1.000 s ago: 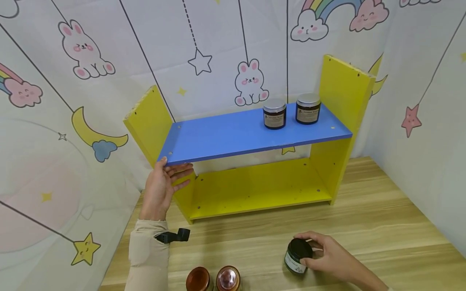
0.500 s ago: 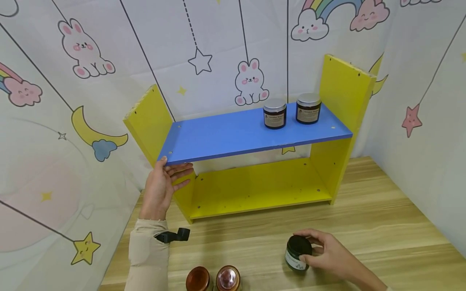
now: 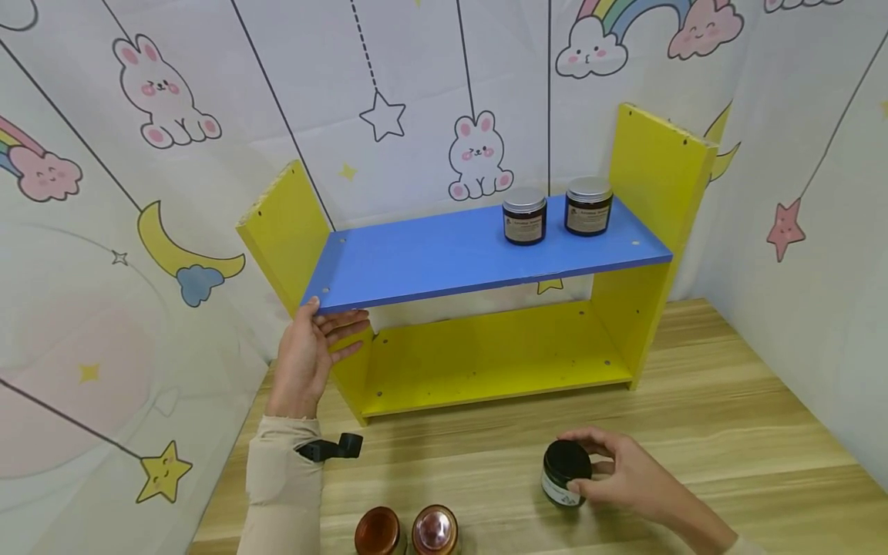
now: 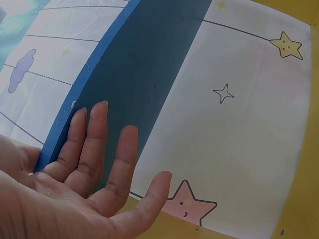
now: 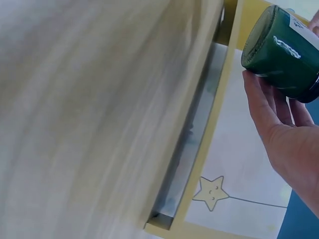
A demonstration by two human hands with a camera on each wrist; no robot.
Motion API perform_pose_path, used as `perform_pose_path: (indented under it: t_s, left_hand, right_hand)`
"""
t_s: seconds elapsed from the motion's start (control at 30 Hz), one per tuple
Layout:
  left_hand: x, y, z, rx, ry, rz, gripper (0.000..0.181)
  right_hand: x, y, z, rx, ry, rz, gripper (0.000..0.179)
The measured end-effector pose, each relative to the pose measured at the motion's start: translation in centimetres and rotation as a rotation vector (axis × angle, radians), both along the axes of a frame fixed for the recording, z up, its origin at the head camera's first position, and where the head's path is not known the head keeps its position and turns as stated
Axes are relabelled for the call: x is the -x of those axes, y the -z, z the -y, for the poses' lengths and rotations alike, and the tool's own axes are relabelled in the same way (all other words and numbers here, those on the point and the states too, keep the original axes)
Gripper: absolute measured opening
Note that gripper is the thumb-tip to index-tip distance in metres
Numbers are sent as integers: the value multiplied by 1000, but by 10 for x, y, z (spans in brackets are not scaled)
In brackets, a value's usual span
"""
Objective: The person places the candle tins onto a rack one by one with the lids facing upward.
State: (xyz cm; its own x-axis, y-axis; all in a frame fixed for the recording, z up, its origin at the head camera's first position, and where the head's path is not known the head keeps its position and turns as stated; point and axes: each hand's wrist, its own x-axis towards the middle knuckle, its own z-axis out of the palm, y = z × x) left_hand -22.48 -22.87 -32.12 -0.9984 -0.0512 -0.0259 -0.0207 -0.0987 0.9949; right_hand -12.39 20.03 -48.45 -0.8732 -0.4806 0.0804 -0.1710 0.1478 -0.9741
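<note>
In my right hand [image 3: 620,478] I grip a dark green jar [image 3: 567,474] with a black lid and a white label. The right wrist view shows the bottom of the jar [image 5: 281,55] off the wooden table. My left hand [image 3: 305,358] holds the front left corner of the blue shelf board [image 3: 416,258], thumb on top. In the left wrist view its extended fingers [image 4: 94,134] lie along the board's underside. Two brown jars with silver lids, a left one [image 3: 524,217] and a right one [image 3: 587,206], stand on the board's right half.
Yellow side panels [image 3: 659,169] and a yellow lower shelf [image 3: 486,358] frame the blue board. Two amber jars, one [image 3: 379,532] beside the other [image 3: 435,530], sit at the table's [image 3: 728,432] near edge. A printed cloth [image 3: 416,46] hangs behind.
My right hand has moved slightly up and away from me in the head view, carrying the green jar. The left hand has stayed at the board's corner.
</note>
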Motion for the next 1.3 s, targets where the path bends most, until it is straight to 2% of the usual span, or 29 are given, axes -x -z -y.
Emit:
perform_pose_path:
  t_s: [0.17,0.4,0.8,1.0,1.3]
  left_hand:
    - [0,0,0,-4,0,0,54]
    - [0,0,0,-3,4,1,54]
    - [-1,1,0,-2,3,-2,55]
    - [0,1,0,-3,3,-9,54]
    - [-1,1,0,0,6,-6,55]
  right_hand:
    - [4,-6,-2,-30,-15,-25,55]
    - [9,-19,-4,-69,-22,-5,54]
    - [21,-41,-11,-108,-81,-14,52]
    - [29,-54,-11,-123,-114,-81,50]
    - [36,-70,-9,-196,-90,-195,52]
